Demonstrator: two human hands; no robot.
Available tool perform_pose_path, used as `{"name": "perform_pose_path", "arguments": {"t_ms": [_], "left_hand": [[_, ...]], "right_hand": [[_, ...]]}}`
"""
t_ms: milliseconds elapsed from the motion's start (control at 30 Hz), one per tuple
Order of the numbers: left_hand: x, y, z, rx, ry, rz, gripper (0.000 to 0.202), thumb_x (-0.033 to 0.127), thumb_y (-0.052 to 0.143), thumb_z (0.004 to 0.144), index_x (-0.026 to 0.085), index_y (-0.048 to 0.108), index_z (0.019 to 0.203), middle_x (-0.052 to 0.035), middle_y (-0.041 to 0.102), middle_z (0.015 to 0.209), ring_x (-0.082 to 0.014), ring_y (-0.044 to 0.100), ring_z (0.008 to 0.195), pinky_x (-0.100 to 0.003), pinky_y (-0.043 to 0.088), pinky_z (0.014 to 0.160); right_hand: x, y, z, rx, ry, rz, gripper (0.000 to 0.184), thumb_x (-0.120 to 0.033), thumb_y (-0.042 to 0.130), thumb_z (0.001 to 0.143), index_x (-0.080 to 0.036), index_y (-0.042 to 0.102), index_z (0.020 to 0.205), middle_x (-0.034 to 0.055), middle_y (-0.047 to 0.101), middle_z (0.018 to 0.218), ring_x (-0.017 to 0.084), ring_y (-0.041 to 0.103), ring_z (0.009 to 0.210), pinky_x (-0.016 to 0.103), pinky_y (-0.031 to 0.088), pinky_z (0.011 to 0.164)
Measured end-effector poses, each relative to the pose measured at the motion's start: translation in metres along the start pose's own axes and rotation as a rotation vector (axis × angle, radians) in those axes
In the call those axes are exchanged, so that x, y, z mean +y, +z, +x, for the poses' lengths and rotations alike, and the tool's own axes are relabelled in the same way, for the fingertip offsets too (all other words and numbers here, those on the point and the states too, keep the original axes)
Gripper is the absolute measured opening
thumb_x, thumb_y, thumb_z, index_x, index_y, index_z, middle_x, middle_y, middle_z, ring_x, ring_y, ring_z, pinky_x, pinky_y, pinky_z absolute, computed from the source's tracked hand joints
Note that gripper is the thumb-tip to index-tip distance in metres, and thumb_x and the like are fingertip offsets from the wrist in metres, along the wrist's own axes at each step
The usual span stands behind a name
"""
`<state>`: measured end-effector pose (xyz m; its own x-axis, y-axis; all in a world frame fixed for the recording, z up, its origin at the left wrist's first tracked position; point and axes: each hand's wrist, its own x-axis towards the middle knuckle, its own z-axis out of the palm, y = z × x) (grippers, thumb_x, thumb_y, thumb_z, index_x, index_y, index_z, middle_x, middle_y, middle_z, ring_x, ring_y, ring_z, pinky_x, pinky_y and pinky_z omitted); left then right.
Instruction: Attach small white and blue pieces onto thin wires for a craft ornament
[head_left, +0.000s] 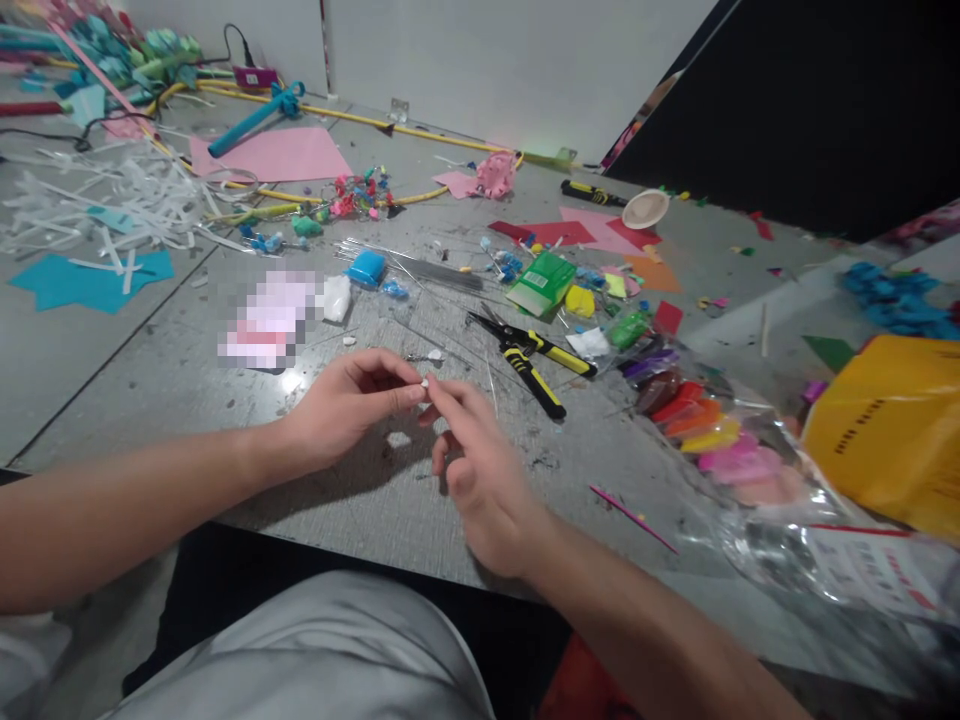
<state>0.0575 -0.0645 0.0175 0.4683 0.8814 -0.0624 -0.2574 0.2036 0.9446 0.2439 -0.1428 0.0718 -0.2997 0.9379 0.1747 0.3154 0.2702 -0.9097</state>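
On the grey, smooth worktop [150,390], at frame centre, the left hand [334,405] pinches with its fingers, and the right hand [491,475] touches, whether pinching I cannot tell, a tiny white clay-like lump [425,383]. Probably this is shaping; the next move calls for gentle pressure.

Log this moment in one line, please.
left hand: pinching white bit | right hand: reaching same bit | nearby: pliers, pink stick

Craft workspace: table [570,450] strewn with pliers [525,343], pink paper [281,157]
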Motion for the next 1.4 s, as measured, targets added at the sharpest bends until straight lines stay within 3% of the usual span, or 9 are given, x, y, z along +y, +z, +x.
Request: {"name": "perform_pose_path", "arguments": {"t_ms": [167, 333, 533, 633, 833, 967, 1133, 1267, 1400], "left_hand": [[0.001, 0.001, -0.001, 0.062, 0.008, 0.023, 0.032, 0.056, 0.123, 0.078, 0.039, 0.096, 0.085, -0.0045, 0.092, 0.097, -0.0349, 0.085, 0.095, -0.061, 0.073, 0.100], [0.000, -0.003, 0.000, 0.032, 0.006, 0.056, 0.029, 0.060, 0.122, 0.078, 0.045, 0.099, 0.088, -0.0053, 0.093, 0.098, -0.0375, 0.084, 0.098, -0.061, 0.072, 0.097], [-0.005, -0.007, 0.000, 0.036, 0.008, 0.053, 0.034, 0.058, 0.120, 0.087, 0.032, 0.101, 0.098, -0.0070, 0.094, 0.101, -0.0275, 0.083, 0.091, -0.045, 0.070, 0.089], [-0.006, -0.006, -0.002, 0.013, 0.010, 0.040, 0.034, 0.053, 0.119, 0.092, 0.026, 0.102, 0.104, -0.0081, 0.096, 0.104, -0.0245, 0.085, 0.094, -0.040, 0.070, 0.093], [-0.005, -0.004, -0.001, -0.001, 0.015, 0.043, 0.027, 0.053, 0.119, 0.091, 0.033, 0.104, 0.101, -0.0092, 0.097, 0.105, -0.0340, 0.092, 0.104, -0.054, 0.075, 0.108], [-0.002, -0.005, 0.001, -0.019, 0.003, 0.067, 0.026, 0.059, 0.122, 0.079, 0.046, 0.104, 0.091, -0.0071, 0.096, 0.100, -0.0422, 0.088, 0.102, -0.063, 0.074, 0.099], [0.000, -0.006, -0.001, -0.047, -0.022, 0.088, 0.031, 0.053, 0.122, 0.081, 0.033, 0.102, 0.091, -0.0094, 0.094, 0.100, -0.0333, 0.084, 0.095, -0.053, 0.073, 0.094], [-0.001, -0.010, -0.003, -0.105, -0.031, 0.102, 0.026, 0.054, 0.119, 0.086, 0.035, 0.104, 0.095, -0.0102, 0.094, 0.102, -0.0347, 0.083, 0.096, -0.052, 0.070, 0.090], [-0.002, -0.012, -0.002, -0.128, -0.038, 0.112, 0.027, 0.050, 0.118, 0.090, 0.029, 0.105, 0.099, -0.0106, 0.094, 0.103, -0.0278, 0.081, 0.093, -0.043, 0.069, 0.086]], "right_hand": [[0.000, -0.002, 0.001, 0.040, -0.066, -0.109, 0.061, -0.061, 0.029, 0.092, -0.024, 0.031, 0.141, 0.0092, 0.043, 0.124, 0.018, 0.054, 0.099, 0.030, 0.056, 0.072], [0.001, -0.003, 0.003, 0.062, -0.072, -0.141, 0.050, -0.049, 0.036, 0.095, -0.024, 0.036, 0.138, 0.0085, 0.047, 0.119, 0.017, 0.056, 0.097, 0.030, 0.056, 0.073], [0.001, -0.003, 0.004, 0.113, -0.058, -0.140, 0.041, -0.038, 0.042, 0.094, -0.024, 0.044, 0.132, 0.0073, 0.051, 0.113, 0.017, 0.057, 0.093, 0.028, 0.056, 0.066], [0.002, -0.003, 0.004, 0.122, -0.052, -0.147, 0.041, -0.038, 0.043, 0.093, -0.025, 0.044, 0.132, 0.0066, 0.052, 0.113, 0.017, 0.058, 0.093, 0.028, 0.057, 0.068], [0.003, -0.003, 0.003, 0.121, -0.058, -0.202, 0.043, -0.037, 0.046, 0.092, -0.026, 0.043, 0.133, 0.0067, 0.053, 0.115, 0.020, 0.059, 0.098, 0.034, 0.057, 0.074], [0.002, -0.003, 0.006, 0.172, -0.084, -0.222, 0.037, -0.032, 0.050, 0.091, -0.025, 0.049, 0.128, 0.0055, 0.056, 0.110, 0.017, 0.061, 0.093, 0.031, 0.057, 0.070], [0.004, -0.005, 0.013, 0.297, -0.128, -0.250, 0.019, -0.021, 0.055, 0.088, -0.022, 0.061, 0.106, 0.0022, 0.062, 0.092, 0.012, 0.061, 0.079, 0.025, 0.054, 0.063], [0.006, -0.007, 0.016, 0.317, -0.152, -0.264, 0.012, -0.021, 0.060, 0.085, -0.020, 0.063, 0.097, 0.0016, 0.064, 0.085, 0.012, 0.061, 0.073, 0.025, 0.053, 0.060], [0.007, -0.008, 0.016, 0.316, -0.141, -0.264, 0.010, -0.022, 0.061, 0.085, -0.020, 0.063, 0.094, 0.0010, 0.065, 0.083, 0.012, 0.061, 0.072, 0.025, 0.052, 0.060]]}}
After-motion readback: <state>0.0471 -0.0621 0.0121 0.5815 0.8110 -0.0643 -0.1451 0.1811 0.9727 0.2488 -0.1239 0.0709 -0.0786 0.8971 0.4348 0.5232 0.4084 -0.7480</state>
